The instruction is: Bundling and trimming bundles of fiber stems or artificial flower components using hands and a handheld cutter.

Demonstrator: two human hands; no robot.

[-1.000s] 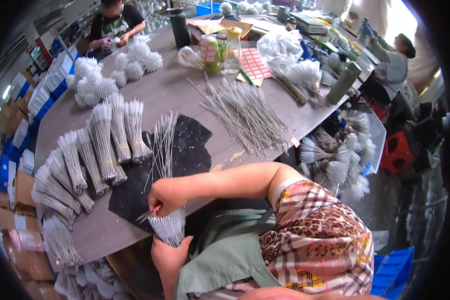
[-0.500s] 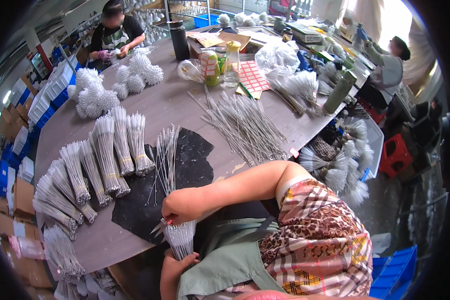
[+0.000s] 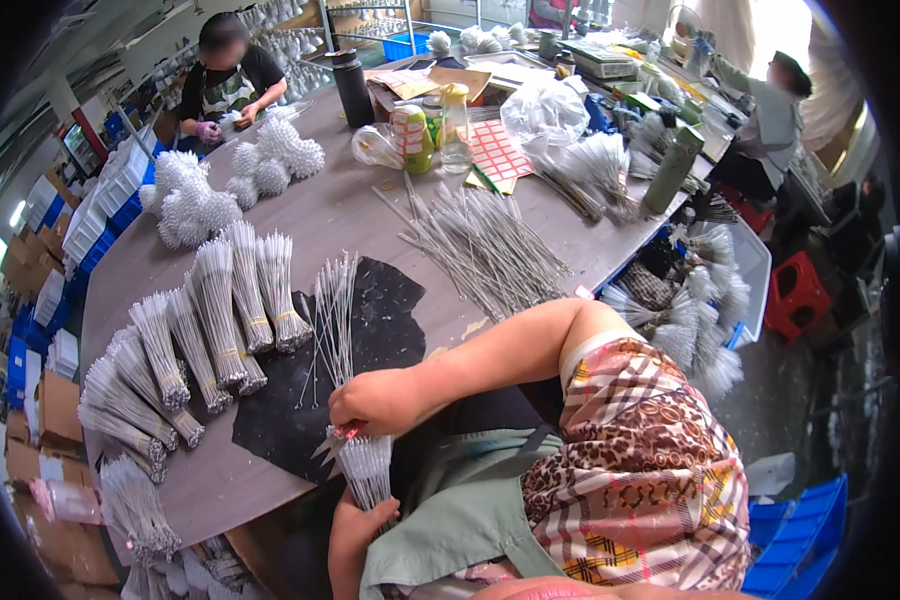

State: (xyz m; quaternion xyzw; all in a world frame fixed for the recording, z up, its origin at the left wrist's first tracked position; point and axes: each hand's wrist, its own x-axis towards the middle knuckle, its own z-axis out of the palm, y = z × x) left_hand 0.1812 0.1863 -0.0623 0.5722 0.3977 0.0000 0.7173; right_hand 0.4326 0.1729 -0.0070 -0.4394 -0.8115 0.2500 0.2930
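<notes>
Item: one bundle of thin silvery wire stems (image 3: 367, 470), fanned at top, at the near table (image 3: 370, 215) edge. My left hand (image 3: 362, 522) has its grip clamped on its base; my right hand (image 3: 375, 402) pinches closed on its top. Beside it: one black mat (image 3: 370, 330); roughly ten tied bundles (image 3: 205, 320); one loose stem pile (image 3: 490, 245).

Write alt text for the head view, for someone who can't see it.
A person's right hand and left hand grip a bundle of thin wires at the edge of a grey table. Tied wire bundles lie to the left, loose wires beyond, and another person works at the far side.
</notes>
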